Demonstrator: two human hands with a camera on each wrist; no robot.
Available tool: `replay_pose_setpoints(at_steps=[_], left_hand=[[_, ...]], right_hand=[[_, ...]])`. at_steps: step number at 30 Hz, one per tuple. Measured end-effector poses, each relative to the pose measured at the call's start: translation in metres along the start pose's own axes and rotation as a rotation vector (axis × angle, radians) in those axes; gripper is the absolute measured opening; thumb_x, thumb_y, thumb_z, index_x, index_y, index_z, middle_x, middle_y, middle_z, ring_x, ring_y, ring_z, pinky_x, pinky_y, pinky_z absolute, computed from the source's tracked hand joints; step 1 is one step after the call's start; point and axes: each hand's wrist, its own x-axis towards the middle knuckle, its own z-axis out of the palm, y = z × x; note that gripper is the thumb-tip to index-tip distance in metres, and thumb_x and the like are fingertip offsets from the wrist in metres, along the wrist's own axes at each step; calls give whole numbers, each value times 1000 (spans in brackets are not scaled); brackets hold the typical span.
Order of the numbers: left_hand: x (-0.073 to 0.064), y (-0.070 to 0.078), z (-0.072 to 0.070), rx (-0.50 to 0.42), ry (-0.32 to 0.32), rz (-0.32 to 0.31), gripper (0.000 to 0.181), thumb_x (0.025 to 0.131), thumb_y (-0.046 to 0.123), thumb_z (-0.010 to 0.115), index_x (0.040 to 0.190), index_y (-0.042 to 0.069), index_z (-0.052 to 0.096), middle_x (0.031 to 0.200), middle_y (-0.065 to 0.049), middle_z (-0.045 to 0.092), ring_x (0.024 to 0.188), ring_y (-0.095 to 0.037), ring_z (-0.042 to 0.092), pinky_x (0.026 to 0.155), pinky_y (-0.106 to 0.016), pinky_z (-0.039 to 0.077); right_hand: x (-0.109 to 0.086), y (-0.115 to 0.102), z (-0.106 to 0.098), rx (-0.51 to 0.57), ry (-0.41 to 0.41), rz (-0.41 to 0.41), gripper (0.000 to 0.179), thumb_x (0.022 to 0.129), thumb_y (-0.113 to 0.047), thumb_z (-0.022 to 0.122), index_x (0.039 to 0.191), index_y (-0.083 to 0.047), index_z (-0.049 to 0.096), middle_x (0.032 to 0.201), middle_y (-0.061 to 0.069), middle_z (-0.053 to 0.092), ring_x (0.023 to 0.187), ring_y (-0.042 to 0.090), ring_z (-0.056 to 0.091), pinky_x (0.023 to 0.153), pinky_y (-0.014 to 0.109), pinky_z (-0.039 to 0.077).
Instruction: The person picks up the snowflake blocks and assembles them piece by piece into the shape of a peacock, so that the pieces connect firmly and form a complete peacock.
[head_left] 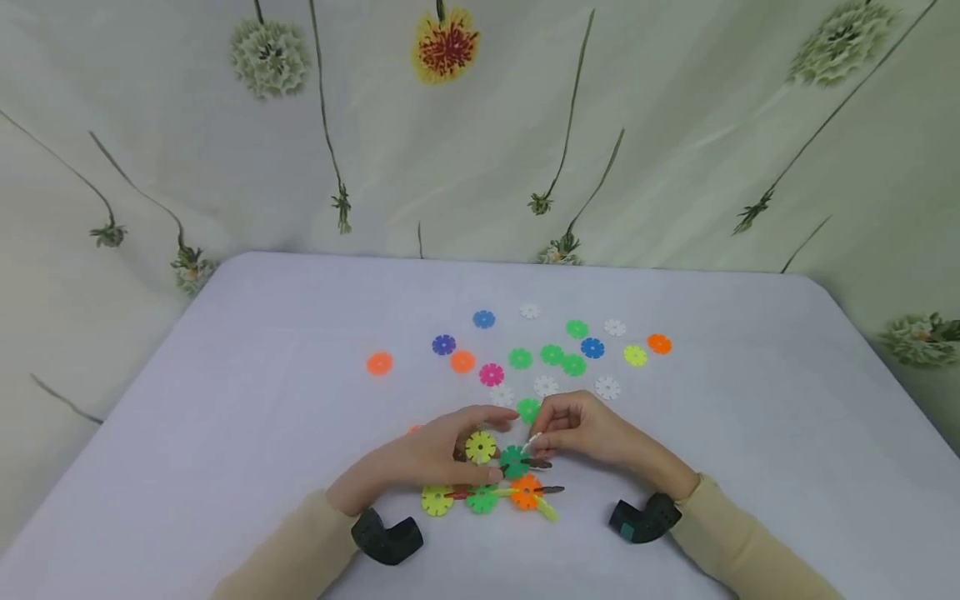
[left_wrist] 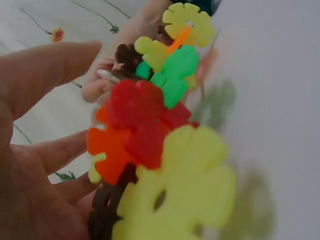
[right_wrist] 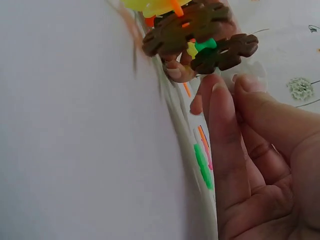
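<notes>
A structure of slotted plastic snowflake discs, in yellow, red, orange, brown and green, stands on the table between the hands; its front row shows an orange disc. The left hand curves around its left side and holds it, thumb in front near the dark green disc. In the left wrist view, fingers pass behind the red and orange discs. The right hand pinches a white disc between thumb and fingertips, edge-on beside the dark green disc. A brown disc sits close above these fingertips.
Loose discs lie scattered beyond the hands, among them a pink one, a purple one and an orange one at the right. The white table ends at a flower-printed curtain. Black wrist cameras sit on both wrists.
</notes>
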Motion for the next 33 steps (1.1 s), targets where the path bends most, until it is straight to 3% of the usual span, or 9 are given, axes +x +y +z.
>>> replay_pose_setpoints(at_steps=[6, 10, 12, 15, 18, 20, 24, 26, 33], left_hand=[[3, -8, -7, 4, 50, -47, 33, 90, 24, 64, 121, 11, 61, 108, 3, 63, 92, -12, 60, 84, -31, 47], [9, -8, -6, -4, 43, -59, 29, 90, 25, 65, 115, 12, 65, 107, 4, 64, 94, -13, 61, 85, -32, 47], [11, -6, -4, -25, 38, -58, 29, 89, 25, 65, 115, 12, 65, 110, 4, 64, 98, -13, 61, 87, -33, 46], [12, -5, -2, -35, 41, -57, 28, 90, 20, 64, 115, 9, 65, 111, 1, 65, 99, -15, 61, 87, -33, 46], [12, -3, 0, -7, 52, -78, 23, 90, 17, 63, 111, 7, 67, 106, 0, 66, 93, -15, 62, 84, -33, 48], [11, -1, 1, 45, 58, -103, 20, 89, 21, 65, 106, 11, 69, 101, 4, 66, 81, -13, 61, 77, -32, 49], [11, 4, 5, 146, 53, -129, 17, 84, 31, 69, 94, 18, 72, 92, 10, 63, 70, -13, 54, 60, -31, 49], [11, 6, 6, 169, 53, -113, 15, 84, 30, 70, 91, 18, 73, 91, 10, 63, 70, -13, 53, 57, -30, 48], [11, 5, 5, 182, 46, -37, 11, 86, 21, 69, 90, 13, 73, 89, 9, 65, 82, -11, 54, 69, -27, 47]], right_hand=[[-6, -9, -11, -77, -51, 96, 10, 87, 4, 62, 96, 6, 66, 85, 14, 67, 72, 26, 65, 70, 36, 54], [-5, -16, -19, -112, -21, 133, 14, 89, 3, 60, 102, 8, 65, 89, 16, 67, 72, 29, 65, 66, 36, 54], [-5, -19, -24, -199, 42, 148, 15, 89, 0, 60, 102, 5, 66, 88, 14, 67, 70, 28, 63, 62, 32, 53], [-8, -25, -34, -443, 206, 186, 11, 89, -5, 64, 97, -1, 69, 85, 7, 66, 68, 22, 59, 57, 28, 49], [-14, -27, -46, -677, 357, 262, 6, 86, -7, 67, 91, -5, 71, 81, 1, 63, 67, 18, 54, 55, 27, 47], [-18, -26, -53, -746, 394, 299, 5, 85, -5, 68, 89, -6, 70, 81, 0, 62, 67, 17, 54, 56, 28, 46], [-24, -24, -62, -775, 363, 304, 13, 81, -5, 72, 94, -5, 69, 82, 1, 57, 69, 17, 51, 60, 29, 45], [-27, -23, -64, -779, 346, 299, 19, 79, -6, 75, 97, -5, 68, 84, 2, 54, 70, 18, 50, 62, 29, 44], [-31, -22, -68, -816, 320, 302, 25, 77, -7, 76, 99, -4, 64, 87, 4, 50, 68, 17, 46, 61, 29, 42]])
